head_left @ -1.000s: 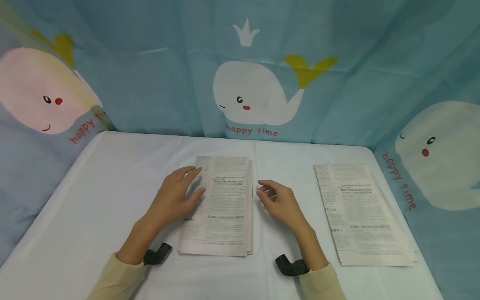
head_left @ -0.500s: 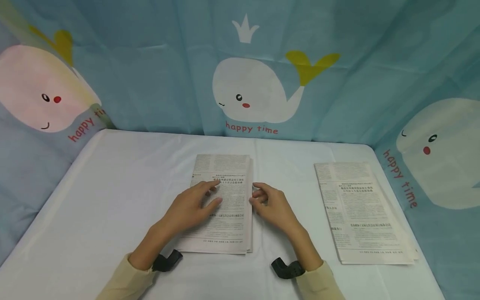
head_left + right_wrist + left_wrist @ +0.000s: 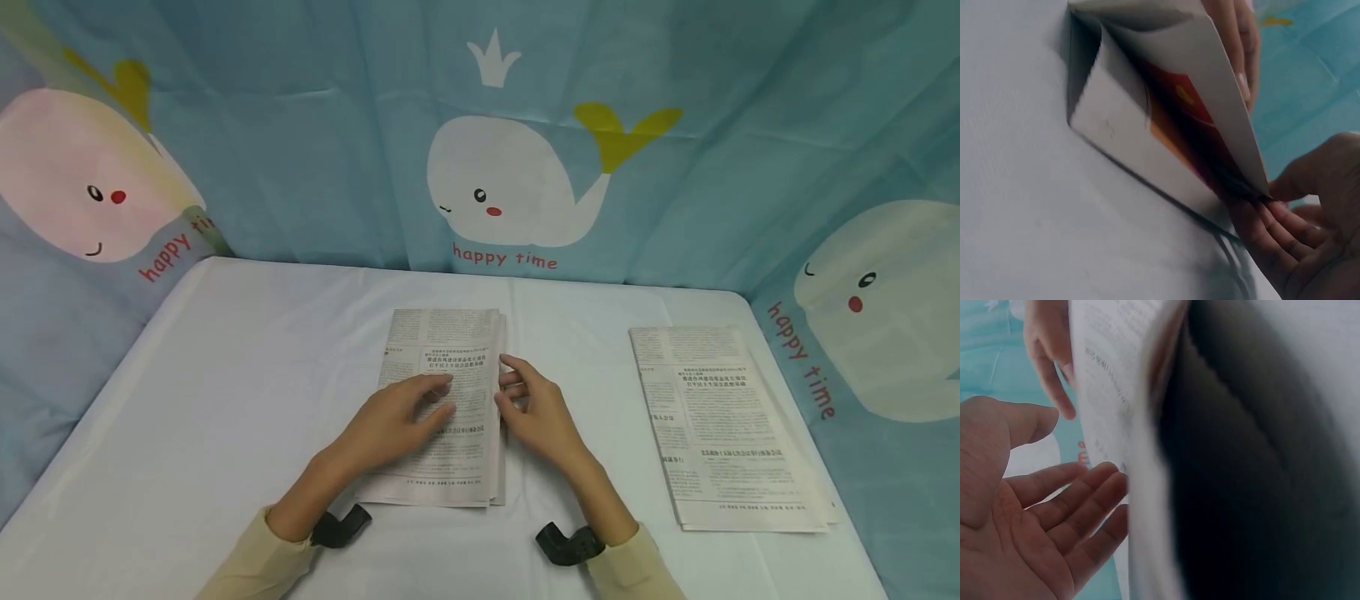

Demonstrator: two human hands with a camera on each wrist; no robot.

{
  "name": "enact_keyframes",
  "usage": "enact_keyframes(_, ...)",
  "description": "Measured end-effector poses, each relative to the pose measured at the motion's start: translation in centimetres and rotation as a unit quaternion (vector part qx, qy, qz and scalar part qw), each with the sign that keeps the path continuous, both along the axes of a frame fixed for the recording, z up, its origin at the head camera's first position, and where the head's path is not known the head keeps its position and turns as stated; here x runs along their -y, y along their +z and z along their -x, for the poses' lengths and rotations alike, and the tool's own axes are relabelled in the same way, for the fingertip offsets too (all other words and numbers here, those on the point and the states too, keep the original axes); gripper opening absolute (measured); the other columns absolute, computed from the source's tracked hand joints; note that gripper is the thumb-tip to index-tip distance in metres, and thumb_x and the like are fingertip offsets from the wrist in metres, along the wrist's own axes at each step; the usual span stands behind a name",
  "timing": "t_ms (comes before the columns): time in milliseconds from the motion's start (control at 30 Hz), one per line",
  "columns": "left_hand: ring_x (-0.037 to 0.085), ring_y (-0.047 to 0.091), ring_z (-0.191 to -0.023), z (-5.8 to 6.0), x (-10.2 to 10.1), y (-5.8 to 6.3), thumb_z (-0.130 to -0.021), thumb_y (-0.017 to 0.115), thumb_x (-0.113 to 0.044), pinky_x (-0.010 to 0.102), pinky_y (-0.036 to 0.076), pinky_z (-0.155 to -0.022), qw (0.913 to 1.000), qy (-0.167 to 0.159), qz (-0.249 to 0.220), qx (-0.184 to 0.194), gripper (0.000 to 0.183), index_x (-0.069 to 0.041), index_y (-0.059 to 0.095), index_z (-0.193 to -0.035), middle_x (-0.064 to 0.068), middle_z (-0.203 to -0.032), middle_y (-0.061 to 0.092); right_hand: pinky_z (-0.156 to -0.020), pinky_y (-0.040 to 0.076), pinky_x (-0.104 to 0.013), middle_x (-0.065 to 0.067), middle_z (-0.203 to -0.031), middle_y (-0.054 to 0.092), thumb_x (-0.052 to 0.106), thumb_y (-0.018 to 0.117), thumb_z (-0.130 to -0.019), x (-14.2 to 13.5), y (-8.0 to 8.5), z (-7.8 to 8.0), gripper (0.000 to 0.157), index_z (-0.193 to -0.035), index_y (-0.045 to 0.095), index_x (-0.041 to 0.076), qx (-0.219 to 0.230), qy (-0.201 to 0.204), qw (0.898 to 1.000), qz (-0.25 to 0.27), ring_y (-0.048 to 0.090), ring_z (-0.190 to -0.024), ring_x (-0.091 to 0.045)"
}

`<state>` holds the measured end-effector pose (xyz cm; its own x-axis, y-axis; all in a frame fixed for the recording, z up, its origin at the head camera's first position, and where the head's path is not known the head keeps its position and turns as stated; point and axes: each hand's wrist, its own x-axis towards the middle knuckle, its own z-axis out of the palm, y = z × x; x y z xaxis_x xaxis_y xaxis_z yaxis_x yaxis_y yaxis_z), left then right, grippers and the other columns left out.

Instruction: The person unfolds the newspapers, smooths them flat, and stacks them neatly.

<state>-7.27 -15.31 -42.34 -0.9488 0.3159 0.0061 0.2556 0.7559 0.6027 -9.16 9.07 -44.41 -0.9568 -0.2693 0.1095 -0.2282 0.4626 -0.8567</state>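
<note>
In the head view a folded newspaper lies in the middle of the white table. My left hand is over its left half, fingers relaxed and slightly bent; in the left wrist view this left hand has its fingertips at the printed face, thumb apart. My right hand is at the right edge. The right wrist view shows the right hand pinching a layer of the newspaper, thumb outside and fingers within the fold. The layers gape there, baring a red and orange printed area.
A second folded newspaper lies at the table's right side. Behind and beside the white tabletop hangs a blue curtain with whale pictures. A black wrist mount sits on each forearm.
My left hand has moved right and nearer over the newspaper. My right hand has moved left from beside the newspaper onto its right edge and now pinches a layer there.
</note>
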Motion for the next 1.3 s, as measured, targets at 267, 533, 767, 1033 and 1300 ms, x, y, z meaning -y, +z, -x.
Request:
enact_keyframes(267,0.015,0.073,-0.113,-0.4,-0.6,0.0,-0.101,0.072,-0.040,0.044,0.059,-0.098,0.9995,-0.012,-0.029,0.000,0.049,-0.016,0.066,-0.143,0.000,-0.134,0.074,-0.091,0.062,-0.037,-0.020,-0.125,0.073,0.001,0.064,-0.098,0.9,0.2,-0.3,0.064,-0.157,0.042,-0.003,0.054,-0.024,0.995,0.079,0.078,-0.098,-0.024)
enact_keyframes(533,0.010,0.074,-0.109,-0.7,-1.2,-0.1,-0.102,0.071,-0.043,0.043,0.058,-0.100,0.9972,-0.012,-0.068,0.027,0.047,-0.016,0.068,-0.140,-0.005,-0.116,0.079,-0.085,0.064,-0.033,-0.019,-0.129,0.072,0.000,0.066,-0.094,1.8,0.6,-0.9,0.066,-0.156,0.045,0.000,0.084,-0.033,0.992,0.093,0.077,-0.102,-0.025)
enact_keyframes(767,0.004,0.075,-0.099,-0.7,-1.8,-0.2,-0.102,0.068,-0.051,0.034,0.060,-0.091,0.9942,0.006,-0.098,0.044,0.053,-0.014,0.069,-0.139,-0.006,-0.111,0.080,-0.075,0.063,-0.023,-0.016,-0.123,0.075,0.005,0.079,-0.093,2.8,0.9,-1.4,0.058,-0.147,0.059,0.001,0.056,-0.021,0.994,0.087,0.077,-0.098,-0.025)
enact_keyframes(1033,0.005,0.078,-0.089,-0.5,-1.6,-0.3,-0.100,0.073,-0.045,0.024,0.061,-0.077,0.9907,0.009,-0.115,0.072,0.053,-0.007,0.069,-0.137,0.003,-0.110,0.082,-0.070,0.059,-0.018,-0.014,-0.113,0.078,0.008,0.080,-0.093,3.1,1.2,-1.9,0.051,-0.141,0.064,0.000,0.044,-0.020,0.997,0.059,0.076,-0.094,-0.020)
enact_keyframes(1300,0.005,0.074,-0.081,-0.2,-0.8,0.0,-0.098,0.076,-0.023,0.024,0.059,-0.070,0.9868,0.026,-0.127,0.097,0.027,-0.008,0.076,-0.119,0.002,-0.100,0.079,-0.071,0.057,-0.019,-0.011,-0.101,0.079,0.003,0.080,-0.091,2.9,1.2,-2.1,0.046,-0.135,0.068,-0.004,0.022,-0.042,0.999,0.022,0.072,-0.084,-0.012)
